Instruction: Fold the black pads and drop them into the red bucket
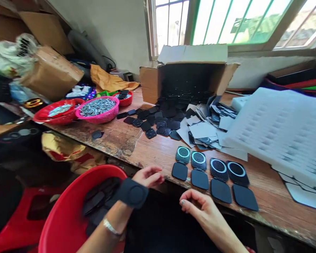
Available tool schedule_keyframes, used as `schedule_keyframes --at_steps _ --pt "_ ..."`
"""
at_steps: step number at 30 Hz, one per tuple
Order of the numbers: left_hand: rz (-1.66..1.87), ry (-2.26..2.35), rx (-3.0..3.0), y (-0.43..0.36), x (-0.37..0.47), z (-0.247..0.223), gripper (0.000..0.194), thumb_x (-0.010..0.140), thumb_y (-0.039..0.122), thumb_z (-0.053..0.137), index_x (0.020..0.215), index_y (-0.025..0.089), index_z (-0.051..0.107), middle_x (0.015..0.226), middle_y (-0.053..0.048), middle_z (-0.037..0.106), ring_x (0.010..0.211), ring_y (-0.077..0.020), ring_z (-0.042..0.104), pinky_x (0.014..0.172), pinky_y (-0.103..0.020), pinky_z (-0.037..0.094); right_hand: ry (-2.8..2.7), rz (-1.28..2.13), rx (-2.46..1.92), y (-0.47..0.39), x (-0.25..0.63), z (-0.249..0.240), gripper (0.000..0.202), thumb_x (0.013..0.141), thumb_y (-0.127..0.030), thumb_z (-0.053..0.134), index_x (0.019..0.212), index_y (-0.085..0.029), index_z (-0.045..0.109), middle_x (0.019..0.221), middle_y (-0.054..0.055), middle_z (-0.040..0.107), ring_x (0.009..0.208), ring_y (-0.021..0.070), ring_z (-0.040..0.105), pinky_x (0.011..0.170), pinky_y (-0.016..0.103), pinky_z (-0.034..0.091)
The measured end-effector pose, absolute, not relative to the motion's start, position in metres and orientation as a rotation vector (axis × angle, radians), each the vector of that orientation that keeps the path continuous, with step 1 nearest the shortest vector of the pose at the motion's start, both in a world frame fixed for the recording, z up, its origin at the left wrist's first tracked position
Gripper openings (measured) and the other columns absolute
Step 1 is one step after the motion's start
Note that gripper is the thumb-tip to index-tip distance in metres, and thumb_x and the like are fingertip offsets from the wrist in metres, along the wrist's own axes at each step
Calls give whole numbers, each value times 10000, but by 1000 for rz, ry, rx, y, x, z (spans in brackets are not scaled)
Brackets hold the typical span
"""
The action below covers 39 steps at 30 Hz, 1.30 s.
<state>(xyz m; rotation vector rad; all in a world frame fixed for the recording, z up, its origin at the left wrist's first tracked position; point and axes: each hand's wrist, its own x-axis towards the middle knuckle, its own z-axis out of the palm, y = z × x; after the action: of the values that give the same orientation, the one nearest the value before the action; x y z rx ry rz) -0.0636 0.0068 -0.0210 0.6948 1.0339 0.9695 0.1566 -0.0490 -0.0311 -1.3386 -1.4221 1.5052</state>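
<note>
My left hand (150,176) is held at the table's front edge, fingers stretched out and thumb apart, with nothing between them. Across that wrist shows a black square piece with a round ring mark (133,193); whether it touches the wrist or hangs in the air I cannot tell. My right hand (201,209) is loosely curled beside the table edge, thumb tip against the fingertips, with nothing visible in it. Just beyond lie several opened-out black folding pads (221,190), each a plain square hinged to a ringed, textured square (236,169).
A red tub (59,207) of black pieces stands at lower left. Pink (97,117) and red baskets (54,121) of small metal parts sit at the back left. Behind the pads are loose black pieces (158,121), pale sheets (202,130), an open carton (150,84) and white foam (281,130).
</note>
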Motion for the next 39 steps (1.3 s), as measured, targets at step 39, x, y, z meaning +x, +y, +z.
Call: schedule_keyframes --at_steps 39 --pt "896 1608 1804 70 18 -37 548 695 392 787 1155 202 556 1029 -97 623 1001 -306 579 921 -462 433 -1640 403 -1021 -8 173 20 118 836 -122 590 844 -239 606 821 48 633 758 189 606 711 338 514"
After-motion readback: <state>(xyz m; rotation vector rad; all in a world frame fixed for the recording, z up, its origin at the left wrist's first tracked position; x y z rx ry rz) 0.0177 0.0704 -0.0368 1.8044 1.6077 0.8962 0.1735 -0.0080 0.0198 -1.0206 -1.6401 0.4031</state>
